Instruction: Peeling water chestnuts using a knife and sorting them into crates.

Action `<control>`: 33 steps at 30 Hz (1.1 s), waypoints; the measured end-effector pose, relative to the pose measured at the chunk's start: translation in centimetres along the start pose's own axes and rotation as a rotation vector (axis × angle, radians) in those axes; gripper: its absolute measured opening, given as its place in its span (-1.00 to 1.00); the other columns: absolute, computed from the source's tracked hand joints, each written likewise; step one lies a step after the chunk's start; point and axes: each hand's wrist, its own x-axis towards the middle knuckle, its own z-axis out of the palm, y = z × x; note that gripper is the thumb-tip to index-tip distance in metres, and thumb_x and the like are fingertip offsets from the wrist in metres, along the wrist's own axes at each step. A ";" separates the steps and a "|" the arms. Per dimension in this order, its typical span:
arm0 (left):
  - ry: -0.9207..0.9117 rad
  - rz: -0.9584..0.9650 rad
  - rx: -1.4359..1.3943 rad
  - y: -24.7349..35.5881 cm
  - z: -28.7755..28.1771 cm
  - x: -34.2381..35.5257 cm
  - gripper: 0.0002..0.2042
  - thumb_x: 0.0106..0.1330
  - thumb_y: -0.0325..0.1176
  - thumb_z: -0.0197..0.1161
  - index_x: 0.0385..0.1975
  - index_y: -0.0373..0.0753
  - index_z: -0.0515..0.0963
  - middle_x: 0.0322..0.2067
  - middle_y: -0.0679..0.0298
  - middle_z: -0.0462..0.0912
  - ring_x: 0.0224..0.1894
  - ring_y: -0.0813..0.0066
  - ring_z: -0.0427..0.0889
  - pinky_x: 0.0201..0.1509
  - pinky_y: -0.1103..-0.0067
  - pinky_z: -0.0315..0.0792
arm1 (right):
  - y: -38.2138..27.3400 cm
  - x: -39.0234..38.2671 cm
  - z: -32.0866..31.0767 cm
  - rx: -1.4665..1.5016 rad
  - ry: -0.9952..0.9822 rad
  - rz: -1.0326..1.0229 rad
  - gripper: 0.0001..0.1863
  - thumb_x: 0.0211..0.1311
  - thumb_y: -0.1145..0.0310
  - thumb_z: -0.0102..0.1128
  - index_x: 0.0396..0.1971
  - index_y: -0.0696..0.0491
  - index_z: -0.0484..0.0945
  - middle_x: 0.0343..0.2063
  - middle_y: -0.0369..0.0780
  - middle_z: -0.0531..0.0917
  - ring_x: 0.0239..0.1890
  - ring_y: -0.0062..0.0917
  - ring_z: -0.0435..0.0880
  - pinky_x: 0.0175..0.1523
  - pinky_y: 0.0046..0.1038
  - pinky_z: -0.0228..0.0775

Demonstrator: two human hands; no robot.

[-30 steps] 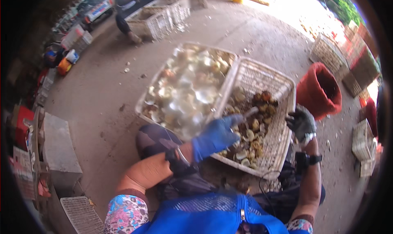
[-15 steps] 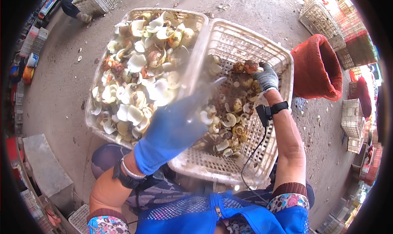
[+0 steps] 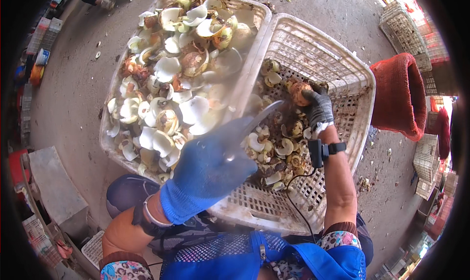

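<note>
My left hand [image 3: 210, 160], in a blue work glove, is closed round a knife [image 3: 267, 114] whose curved blade points up and to the right. My right hand [image 3: 319, 108], in a dark grey glove, grips a brownish onion [image 3: 298, 93] over the right crate [image 3: 360, 133]. Blade and onion are close together but apart. Beneath them in that crate lie several small onions and peeled bits [image 3: 286, 145]. The left crate [image 3: 105, 138], beside it, is heaped with white and yellowish onion layers and skins [image 3: 166, 69]. My left fingers hide the knife's handle.
A red mesh sack [image 3: 396, 96] stands just right of the right crate. Stacked plastic crates [image 3: 404, 32] line the far right. At left are a grey box-like block [image 3: 56, 182] and other goods. A person's foot [image 3: 106, 4] shows at the upper left. A cable [image 3: 293, 196] hangs from my right wrist.
My right hand has drawn the onion nearer to me, where it reached among onions before. The blade now shows more clearly, near the onion. The whole view has shifted slightly.
</note>
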 end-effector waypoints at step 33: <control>0.035 0.419 -0.347 3.8 3.6 -14.0 -0.63 0.31 -0.41 0.33 0.11 -0.34 0.60 -0.27 0.24 0.74 -0.26 0.65 0.67 -0.24 0.68 0.57 | -5.2 -39.5 3.3 -0.358 -0.211 -0.500 -0.23 0.08 0.39 0.43 0.34 0.06 0.35 0.20 -0.15 0.55 0.20 -0.33 0.57 0.19 -0.31 0.57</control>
